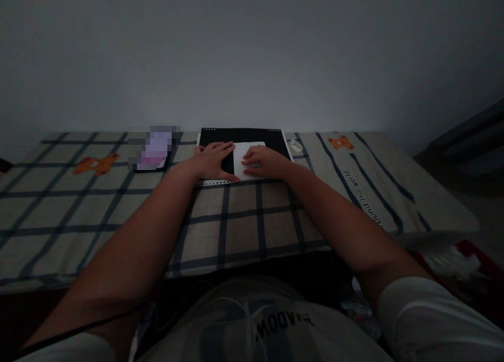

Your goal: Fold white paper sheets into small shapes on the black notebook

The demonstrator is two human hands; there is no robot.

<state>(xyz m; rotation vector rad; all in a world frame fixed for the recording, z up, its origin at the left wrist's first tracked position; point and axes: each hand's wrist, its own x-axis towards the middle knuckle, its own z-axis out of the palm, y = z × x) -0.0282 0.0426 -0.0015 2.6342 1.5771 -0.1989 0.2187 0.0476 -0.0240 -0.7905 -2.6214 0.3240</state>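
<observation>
A piece of white paper (pixel 239 162) lies on a black sheet (pixel 240 135) with a white, hole-punched edge. My left hand (pixel 214 161) rests palm down on the black sheet, fingers stretched out; its fingertips and thumb reach the paper's left edge. On the right part of the paper lies my right hand (pixel 264 162), its fingers slightly bent and apart, pointing left. Neither hand grips anything. My right hand and wrist hide part of the paper and the sheet's right side.
Beneath everything is a checked tablecloth (pixel 240 215) with printed bears. Left of the sheet lies a phone (pixel 153 149), its screen pixelated. A small crumpled whitish thing (pixel 295 146) is just right of the sheet. The wall (pixel 252 57) rises behind the table; a red container (pixel 472 267) stands lower right.
</observation>
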